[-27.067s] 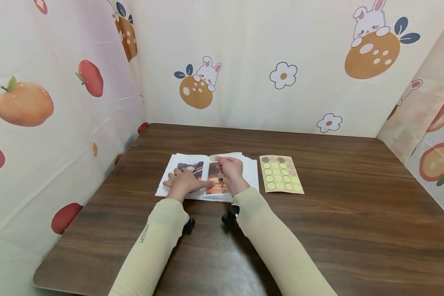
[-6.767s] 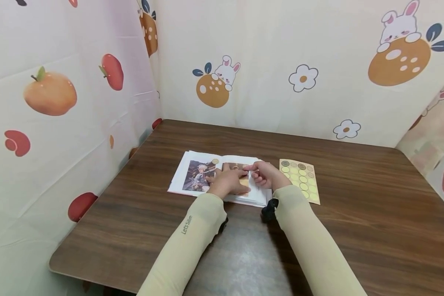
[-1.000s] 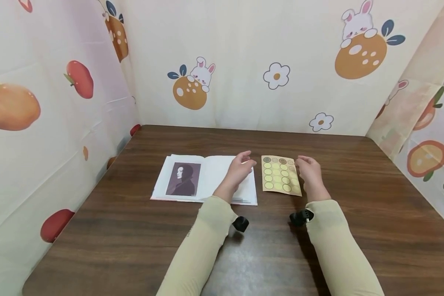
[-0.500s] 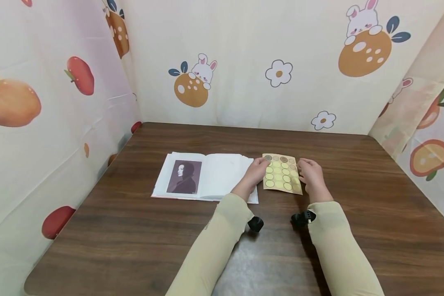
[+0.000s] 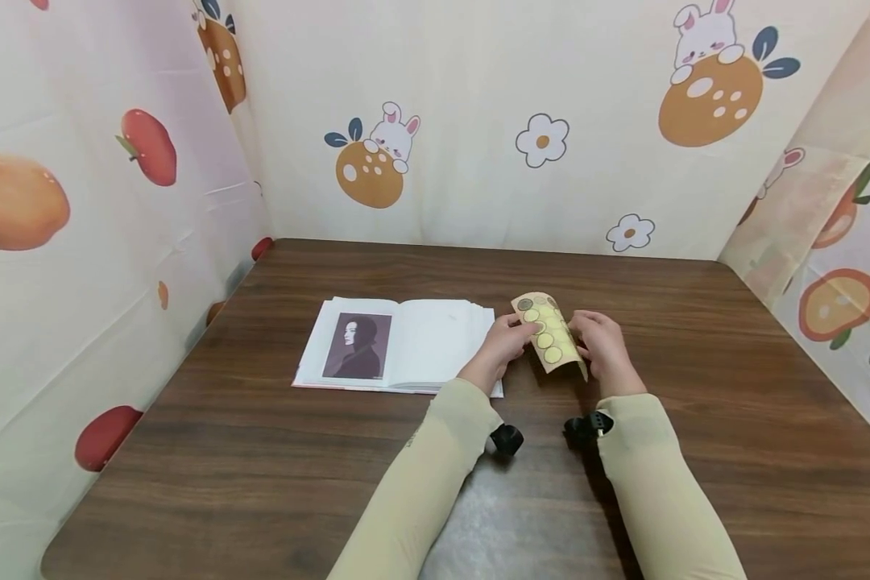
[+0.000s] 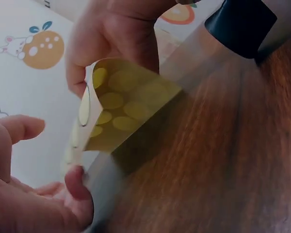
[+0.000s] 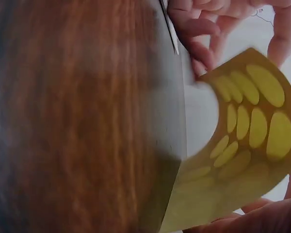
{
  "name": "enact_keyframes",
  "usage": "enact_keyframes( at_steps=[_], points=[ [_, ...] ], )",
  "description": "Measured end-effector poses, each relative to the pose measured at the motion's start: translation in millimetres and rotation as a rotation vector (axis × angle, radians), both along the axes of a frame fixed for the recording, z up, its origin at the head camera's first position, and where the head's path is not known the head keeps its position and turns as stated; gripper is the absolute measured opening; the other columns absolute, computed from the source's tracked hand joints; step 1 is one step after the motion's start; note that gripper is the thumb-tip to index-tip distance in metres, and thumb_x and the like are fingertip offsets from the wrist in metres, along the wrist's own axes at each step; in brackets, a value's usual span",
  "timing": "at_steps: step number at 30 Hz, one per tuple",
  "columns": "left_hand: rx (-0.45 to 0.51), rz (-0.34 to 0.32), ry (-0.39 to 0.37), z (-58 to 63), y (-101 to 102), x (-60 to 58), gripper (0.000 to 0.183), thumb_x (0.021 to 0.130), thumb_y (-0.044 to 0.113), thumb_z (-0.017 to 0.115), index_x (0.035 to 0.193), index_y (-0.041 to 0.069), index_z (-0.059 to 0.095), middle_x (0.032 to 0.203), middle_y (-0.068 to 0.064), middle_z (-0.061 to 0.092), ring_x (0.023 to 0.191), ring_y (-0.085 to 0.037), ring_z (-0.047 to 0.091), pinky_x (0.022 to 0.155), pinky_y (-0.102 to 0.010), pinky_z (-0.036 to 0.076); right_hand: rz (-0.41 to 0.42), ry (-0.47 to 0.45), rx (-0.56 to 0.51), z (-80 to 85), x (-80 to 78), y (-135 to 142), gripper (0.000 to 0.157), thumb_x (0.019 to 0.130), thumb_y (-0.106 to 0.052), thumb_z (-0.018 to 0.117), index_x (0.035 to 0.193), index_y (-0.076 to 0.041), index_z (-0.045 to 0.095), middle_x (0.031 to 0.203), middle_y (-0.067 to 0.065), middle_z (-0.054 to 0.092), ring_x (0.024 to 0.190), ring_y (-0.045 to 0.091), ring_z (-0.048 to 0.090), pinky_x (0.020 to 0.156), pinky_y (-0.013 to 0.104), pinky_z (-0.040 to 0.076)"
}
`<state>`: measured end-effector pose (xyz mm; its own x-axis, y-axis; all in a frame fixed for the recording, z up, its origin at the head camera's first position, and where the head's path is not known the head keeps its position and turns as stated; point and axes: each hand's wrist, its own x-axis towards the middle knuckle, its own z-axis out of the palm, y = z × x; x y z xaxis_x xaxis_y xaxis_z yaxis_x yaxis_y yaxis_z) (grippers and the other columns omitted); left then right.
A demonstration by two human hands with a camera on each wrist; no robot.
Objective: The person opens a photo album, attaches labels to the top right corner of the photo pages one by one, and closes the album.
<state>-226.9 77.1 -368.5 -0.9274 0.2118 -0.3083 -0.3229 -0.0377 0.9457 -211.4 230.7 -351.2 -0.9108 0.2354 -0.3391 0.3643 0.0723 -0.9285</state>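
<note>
A sticker sheet (image 5: 548, 332) with rows of yellow round stickers is bowed into an arch above the table. My left hand (image 5: 499, 348) holds its left edge between thumb and fingers, beside the open book. At the opposite edge, my right hand (image 5: 603, 346) pinches the sheet. The underside of the sheet (image 6: 123, 99) shows in the left wrist view, with the right hand (image 6: 119, 34) behind it. In the right wrist view, the fingers (image 7: 201, 51) of the left hand meet the sheet's edge, and the curved sheet (image 7: 242, 141) fills the right side.
An open book (image 5: 435, 342) lies left of the sheet, a dark portrait picture (image 5: 358, 346) on its left page and a white page on the right. Brown wood table (image 5: 297, 483) lies below. A fruit-printed curtain (image 5: 464, 177) stands behind and at both sides.
The left hand has moved right from over the book to the sticker sheet. The sheet, flat before, is bent up between both hands. Earlier, the book showed other pages with both hands on it.
</note>
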Motion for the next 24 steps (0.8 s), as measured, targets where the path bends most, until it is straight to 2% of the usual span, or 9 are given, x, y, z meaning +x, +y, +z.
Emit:
enact_keyframes(
  at_steps=[3, 6, 8, 11, 15, 18, 20, 22, 24],
  points=[
    [-0.006, 0.025, 0.015, -2.6, 2.4, 1.0, 0.063, 0.087, 0.013, 0.063, 0.142, 0.005, 0.033, 0.110, -0.012, 0.058, 0.087, -0.020, 0.061, 0.076, -0.032, 0.051, 0.030, -0.022, 0.029, -0.9, -0.4, 0.3, 0.055, 0.092, -0.013, 0.048, 0.144, -0.005, 0.032, 0.147, 0.015, 0.026, 0.129, 0.029, 0.030, 0.098, 0.039, 0.037],
    [-0.057, 0.053, 0.075, -3.6, 3.0, 1.8, 0.068, 0.085, -0.001, 0.055, 0.146, 0.012, 0.027, 0.114, -0.014, 0.055, 0.079, -0.019, 0.059, 0.065, -0.027, 0.051, 0.067, -0.027, 0.014, -1.2, -0.5, 1.2, 0.056, 0.093, -0.013, 0.048, 0.145, -0.005, 0.030, 0.146, 0.017, 0.027, 0.129, 0.031, 0.031, 0.099, 0.039, 0.036],
    [-0.166, 0.058, 0.135, -3.1, 2.2, 2.5, 0.073, 0.081, -0.007, 0.048, 0.146, 0.018, 0.027, 0.121, -0.015, 0.053, 0.072, -0.020, 0.054, 0.058, -0.025, 0.046, 0.088, -0.025, -0.003, -1.2, -0.2, 1.9, 0.056, 0.094, -0.013, 0.046, 0.145, -0.004, 0.028, 0.146, 0.019, 0.027, 0.129, 0.033, 0.032, 0.101, 0.040, 0.035],
    [-0.389, 0.038, 0.222, -2.3, -0.2, 2.8, 0.071, 0.077, -0.009, 0.046, 0.142, 0.019, 0.040, 0.130, -0.009, 0.052, 0.074, -0.021, 0.049, 0.054, -0.023, 0.037, 0.115, -0.035, -0.026, -0.7, 0.3, 2.6, 0.055, 0.096, -0.016, 0.043, 0.146, -0.002, 0.024, 0.147, 0.021, 0.026, 0.131, 0.034, 0.030, 0.104, 0.041, 0.031],
    [-0.533, -0.021, 0.275, -1.7, -3.0, 3.1, 0.051, 0.078, 0.000, 0.055, 0.128, 0.009, 0.057, 0.130, -0.005, 0.054, 0.092, -0.019, 0.053, 0.068, -0.022, 0.041, 0.116, -0.041, -0.055, -0.6, 0.9, 4.1, 0.054, 0.098, -0.020, 0.038, 0.146, -0.001, 0.021, 0.149, 0.020, 0.021, 0.134, 0.035, 0.022, 0.106, 0.043, 0.028],
    [-0.524, -0.034, 0.304, -2.4, -4.8, 2.8, 0.052, 0.075, 0.001, 0.063, 0.127, 0.007, 0.058, 0.132, -0.006, 0.052, 0.104, -0.018, 0.050, 0.081, -0.022, 0.041, 0.117, -0.037, -0.080, -1.7, -0.4, 5.7, 0.054, 0.099, -0.021, 0.037, 0.146, -0.002, 0.021, 0.149, 0.020, 0.018, 0.135, 0.036, 0.018, 0.105, 0.044, 0.029],
    [-0.483, -0.023, 0.337, -3.6, -5.5, 1.7, 0.058, 0.072, -0.003, 0.064, 0.128, 0.010, 0.057, 0.134, -0.006, 0.050, 0.106, -0.020, 0.049, 0.083, -0.025, 0.043, 0.120, -0.033, -0.093, -2.4, -1.3, 7.0, 0.053, 0.098, -0.019, 0.037, 0.146, -0.002, 0.023, 0.148, 0.022, 0.018, 0.133, 0.035, 0.022, 0.103, 0.042, 0.033],
    [-0.414, -0.005, 0.361, -4.4, -6.1, 0.4, 0.062, 0.070, -0.006, 0.064, 0.128, 0.014, 0.057, 0.134, -0.004, 0.050, 0.108, -0.019, 0.048, 0.082, -0.026, 0.043, 0.118, -0.037, -0.085, -2.8, -1.8, 8.8, 0.051, 0.098, -0.017, 0.039, 0.145, -0.002, 0.027, 0.143, 0.021, 0.027, 0.126, 0.030, 0.035, 0.099, 0.037, 0.038],
    [-0.330, 0.018, 0.373, -5.4, -6.8, -1.3, 0.063, 0.070, -0.007, 0.065, 0.128, 0.017, 0.058, 0.133, -0.003, 0.051, 0.108, -0.017, 0.048, 0.082, -0.025, 0.043, 0.082, -0.024, -0.075, -3.1, -1.3, 11.0, 0.045, 0.095, -0.013, 0.045, 0.139, -0.004, 0.039, 0.130, 0.016, 0.043, 0.108, 0.020, 0.051, 0.088, 0.028, 0.045]
  ],
)
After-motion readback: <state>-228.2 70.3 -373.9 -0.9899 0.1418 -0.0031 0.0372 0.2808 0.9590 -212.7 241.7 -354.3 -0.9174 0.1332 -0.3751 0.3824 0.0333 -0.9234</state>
